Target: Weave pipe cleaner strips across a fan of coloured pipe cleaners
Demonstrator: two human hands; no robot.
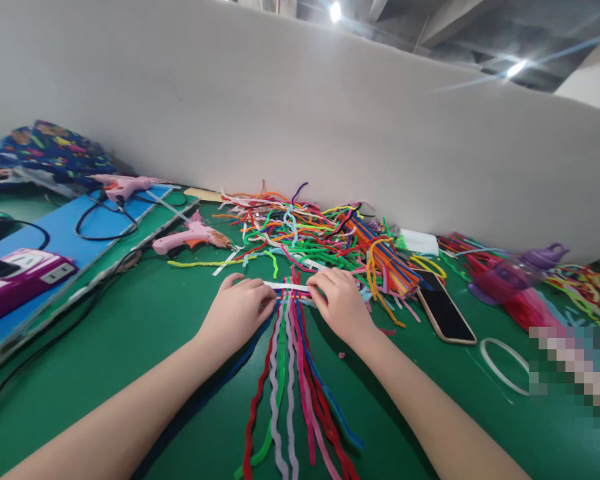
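A white pipe cleaner (pixel 286 287) runs crosswise between my two hands. My left hand (pixel 245 303) pinches its left end and my right hand (pixel 337 299) pinches its right end. Beneath it lies a small woven band of pipe cleaners. From that band several long strands fan out toward me: a red strand (pixel 258 393), a green one (pixel 281 353), pale lilac ones (pixel 291 400), pink ones (pixel 307 400) and a blue one (pixel 333 398). My fingers partly hide both ends of the woven part.
Behind my hands spreads a heap of loose colourful pipe cleaners (pixel 300 227). To the left are a pink glue gun (pixel 193 237), another glue gun (pixel 125 185) and a purple power strip (pixel 25 280). A phone (pixel 447 310), a white ring (pixel 505 365) and a purple-lidded bottle (pixel 513 277) lie right.
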